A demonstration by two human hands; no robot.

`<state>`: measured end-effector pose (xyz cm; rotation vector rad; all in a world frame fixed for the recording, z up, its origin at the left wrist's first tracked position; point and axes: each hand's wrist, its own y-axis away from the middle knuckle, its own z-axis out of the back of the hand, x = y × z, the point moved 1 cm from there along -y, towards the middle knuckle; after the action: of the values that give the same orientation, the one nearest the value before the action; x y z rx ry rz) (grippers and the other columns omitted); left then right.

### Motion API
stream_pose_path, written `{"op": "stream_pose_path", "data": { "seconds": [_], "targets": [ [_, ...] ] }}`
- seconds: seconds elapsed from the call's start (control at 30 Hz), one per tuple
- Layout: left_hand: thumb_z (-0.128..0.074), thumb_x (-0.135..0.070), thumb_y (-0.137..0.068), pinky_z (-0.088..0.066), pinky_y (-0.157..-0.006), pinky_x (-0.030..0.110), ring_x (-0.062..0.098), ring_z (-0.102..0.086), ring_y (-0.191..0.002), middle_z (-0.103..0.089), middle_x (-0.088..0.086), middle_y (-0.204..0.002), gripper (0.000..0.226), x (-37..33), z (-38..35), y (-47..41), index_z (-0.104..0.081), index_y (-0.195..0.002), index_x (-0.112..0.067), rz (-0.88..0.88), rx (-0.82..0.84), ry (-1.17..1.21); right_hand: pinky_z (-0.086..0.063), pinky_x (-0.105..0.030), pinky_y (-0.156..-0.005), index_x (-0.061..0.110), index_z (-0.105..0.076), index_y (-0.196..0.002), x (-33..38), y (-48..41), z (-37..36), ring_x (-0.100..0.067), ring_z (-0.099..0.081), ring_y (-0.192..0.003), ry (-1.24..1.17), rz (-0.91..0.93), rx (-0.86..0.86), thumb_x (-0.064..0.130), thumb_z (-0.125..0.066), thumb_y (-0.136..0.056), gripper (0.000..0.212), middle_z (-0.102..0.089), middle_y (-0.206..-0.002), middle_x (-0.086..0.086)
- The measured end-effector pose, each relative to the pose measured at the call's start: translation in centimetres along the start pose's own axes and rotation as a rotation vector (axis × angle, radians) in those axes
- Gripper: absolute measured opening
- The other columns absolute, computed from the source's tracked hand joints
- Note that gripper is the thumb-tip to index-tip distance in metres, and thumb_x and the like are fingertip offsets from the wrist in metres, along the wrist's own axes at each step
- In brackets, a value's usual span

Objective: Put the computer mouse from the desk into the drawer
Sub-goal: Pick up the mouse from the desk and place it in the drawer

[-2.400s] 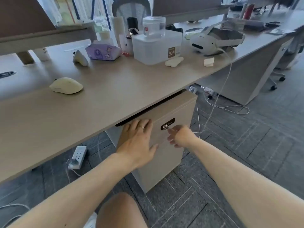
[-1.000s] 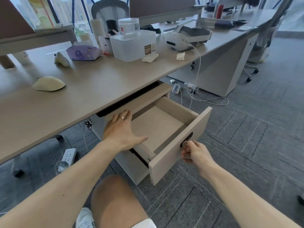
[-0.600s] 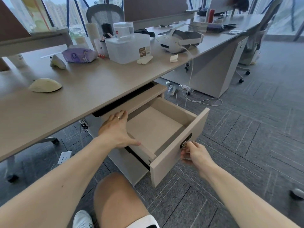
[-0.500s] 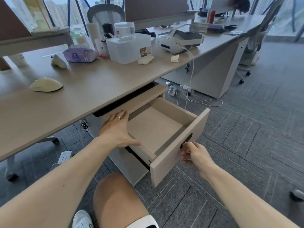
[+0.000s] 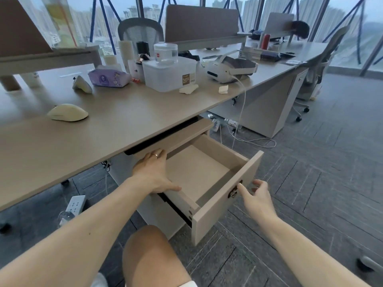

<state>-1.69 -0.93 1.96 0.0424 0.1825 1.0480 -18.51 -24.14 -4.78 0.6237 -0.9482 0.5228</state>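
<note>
A cream computer mouse (image 5: 68, 115) lies on the beige desk (image 5: 116, 125) at the left, untouched. Below the desk edge the top drawer (image 5: 246, 179) of a small cabinet stands pulled out, its inside bare. My left hand (image 5: 153, 172) rests flat on the cabinet top and the drawer's left side wall, thumb along the wall. My right hand (image 5: 256, 195) hovers just off the drawer front beside the dark lock plate (image 5: 234, 191), fingers spread, holding nothing.
On the desk behind are a second pale vertical mouse (image 5: 81, 84), a purple tissue pack (image 5: 108, 76), a clear plastic box (image 5: 169, 74), a white headset (image 5: 230, 68) with a cable hanging down. A power strip (image 5: 75, 205) lies on the floor; my knee (image 5: 149, 249) is below the drawer.
The drawer was shut, then pulled out by my right hand. That hand has now let go of the drawer front and opened. My left hand has stayed on the cabinet.
</note>
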Motion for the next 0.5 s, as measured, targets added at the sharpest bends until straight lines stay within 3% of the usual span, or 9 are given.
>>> {"op": "stream_pose_path", "data": {
  "seconds": [0.13,0.27,0.33,0.4,0.47,0.5],
  "targets": [
    [-0.067,-0.07,-0.08,-0.046,-0.108,0.043,0.023,-0.045,-0.141,-0.043,-0.001,-0.159,0.103,0.1,4.1,1.1,-0.024,-0.16,-0.022,-0.121,-0.198,0.127,-0.03,-0.049,-0.118,0.02,-0.024,-0.155,6.1,0.4,0.7,-0.028,-0.031,-0.144,0.136,0.333,-0.115,0.041,-0.066,-0.092,0.078,-0.028,-0.158,-0.009],
    [-0.068,-0.06,-0.086,-0.044,-0.107,0.044,0.027,-0.053,-0.132,-0.058,-0.002,-0.146,0.082,4.4,10.5,1.9,-0.038,-0.154,-0.025,-0.081,-0.378,0.307,-0.029,-0.051,-0.119,0.028,-0.021,-0.155,13.6,0.8,-2.7,-0.023,-0.027,-0.147,0.251,0.579,0.006,0.048,-0.061,-0.093,0.076,-0.026,-0.159,-0.002],
    [-0.069,-0.059,-0.086,-0.04,-0.111,0.044,0.03,-0.051,-0.135,-0.057,0.005,-0.147,0.079,9.3,12.6,1.7,-0.046,-0.149,-0.018,0.023,-0.429,0.285,-0.029,-0.046,-0.118,0.029,-0.026,-0.154,17.4,1.0,-5.9,-0.021,-0.028,-0.146,0.308,0.68,0.094,0.052,-0.06,-0.093,0.074,-0.029,-0.157,0.0],
    [-0.066,-0.072,-0.078,-0.035,-0.115,0.042,0.032,-0.049,-0.136,-0.059,0.009,-0.143,0.088,15.2,13.4,1.8,-0.057,-0.138,-0.009,0.125,-0.447,0.29,-0.027,-0.042,-0.118,0.029,-0.03,-0.152,20.9,1.3,-9.9,-0.022,-0.03,-0.146,0.348,0.757,0.19,0.053,-0.06,-0.092,0.072,-0.033,-0.156,-0.001],
    [-0.059,-0.086,-0.07,-0.036,-0.115,0.041,0.03,-0.049,-0.136,-0.058,0.007,-0.143,0.1,20.8,13.4,2.3,-0.056,-0.14,-0.016,0.21,-0.414,0.276,-0.027,-0.038,-0.117,0.028,-0.033,-0.152,24.1,1.8,-14.3,-0.022,-0.033,-0.145,0.37,0.822,0.291,0.053,-0.061,-0.091,0.071,-0.037,-0.154,-0.002],
    [-0.059,-0.083,-0.075,-0.037,-0.114,0.041,0.029,-0.046,-0.139,-0.053,0.006,-0.15,0.096,23.1,13.3,2.8,-0.048,-0.147,-0.021,0.267,-0.375,0.223,-0.026,-0.034,-0.115,0.027,-0.034,-0.152,25.6,2.1,-16.6,-0.022,-0.034,-0.145,0.393,0.863,0.332,0.053,-0.061,-0.091,0.071,-0.038,-0.154,-0.003]
  ]
}}
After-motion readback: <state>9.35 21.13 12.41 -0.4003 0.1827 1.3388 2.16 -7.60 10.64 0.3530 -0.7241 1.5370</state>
